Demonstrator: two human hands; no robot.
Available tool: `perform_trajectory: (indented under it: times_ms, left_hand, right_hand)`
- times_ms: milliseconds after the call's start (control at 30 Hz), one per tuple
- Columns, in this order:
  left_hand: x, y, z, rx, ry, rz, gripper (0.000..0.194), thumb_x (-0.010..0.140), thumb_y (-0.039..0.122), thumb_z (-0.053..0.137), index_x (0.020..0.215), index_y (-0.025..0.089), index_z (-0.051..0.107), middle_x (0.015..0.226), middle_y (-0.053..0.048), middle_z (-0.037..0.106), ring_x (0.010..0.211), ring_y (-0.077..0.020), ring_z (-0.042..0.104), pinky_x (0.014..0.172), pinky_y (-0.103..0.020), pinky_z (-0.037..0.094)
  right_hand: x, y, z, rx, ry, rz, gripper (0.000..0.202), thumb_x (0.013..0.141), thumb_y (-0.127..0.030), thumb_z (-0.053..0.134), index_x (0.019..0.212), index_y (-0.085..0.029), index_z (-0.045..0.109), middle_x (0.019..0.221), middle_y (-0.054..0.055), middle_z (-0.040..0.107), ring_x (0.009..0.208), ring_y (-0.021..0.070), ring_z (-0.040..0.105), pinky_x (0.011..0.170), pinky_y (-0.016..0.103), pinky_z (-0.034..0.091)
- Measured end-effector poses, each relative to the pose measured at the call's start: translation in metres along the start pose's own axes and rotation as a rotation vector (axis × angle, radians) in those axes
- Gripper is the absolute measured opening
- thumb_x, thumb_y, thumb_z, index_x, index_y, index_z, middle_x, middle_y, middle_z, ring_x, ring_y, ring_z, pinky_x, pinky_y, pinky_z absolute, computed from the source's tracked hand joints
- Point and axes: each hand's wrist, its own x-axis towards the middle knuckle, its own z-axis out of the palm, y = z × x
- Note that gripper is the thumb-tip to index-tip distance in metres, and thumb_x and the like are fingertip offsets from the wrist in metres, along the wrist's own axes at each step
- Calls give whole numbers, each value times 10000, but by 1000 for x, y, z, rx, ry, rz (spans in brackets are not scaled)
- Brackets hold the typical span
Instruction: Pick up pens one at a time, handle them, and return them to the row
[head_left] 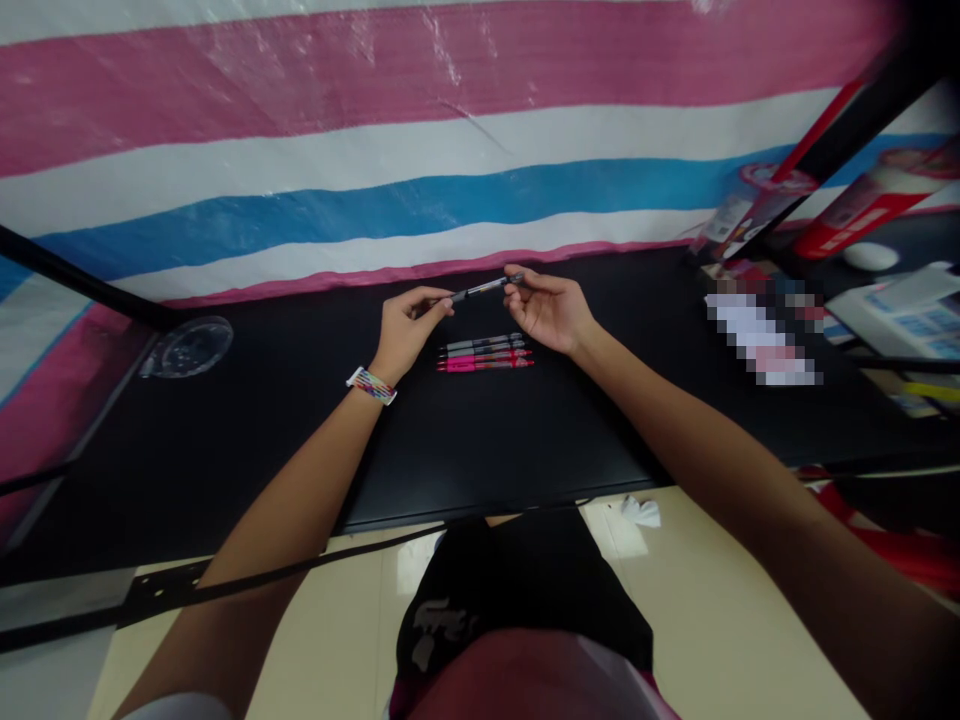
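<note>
My left hand [411, 325] and my right hand [551, 310] hold one dark pen [486, 287] between them, above the table's back part. The left fingers pinch its grip end, while the right fingertips close on the other end. The pen tilts slightly, higher at the right. Just below it, on the black table [480, 450], several pens lie side by side in a row: grey-and-black pens [481, 346] at the back and pink pens [484, 365] at the front. A woven multicoloured band circles my left wrist.
A clear round plastic lid [196, 345] lies at the left. At the right stand a plastic cup with a red straw [750, 205] and a red-and-white cup [862, 205], near a white rounded object [871, 256]. A striped plastic sheet [450, 130] hangs behind the table.
</note>
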Motion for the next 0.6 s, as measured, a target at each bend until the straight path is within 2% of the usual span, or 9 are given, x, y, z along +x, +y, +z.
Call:
perform_trajectory:
  times_ms: [233,400,600]
  left_hand:
    - [0,-1,-1,3,0,2,221,931,435,858,1018,234,883,859,-48,849,795,-193,771,789,-331,595]
    - [0,-2,-1,1,-4,6,281,945,500,860,1012,227,872,846,-50,837,777,-192,769,787,-332,593]
    - [-2,3,1,-15,-34,4,237,942,459,866,1013,233,866,864,-54,837,810,-196,780,806,-341,611]
  right_hand:
    - [-1,0,2,46,24,-4,271,914,-350,770,1147,-211,765,981,75,821,979,218,804,939,350,697]
    - [-2,-3,5,-47,9,-65,349,943,-526,765,1116,-223,746,991,99,806,1073,279,796,907,406,706]
    - [1,3,2,-62,34,-66,354,896,-535,808,1077,-241,729,913,78,761,1007,265,771,872,394,687]
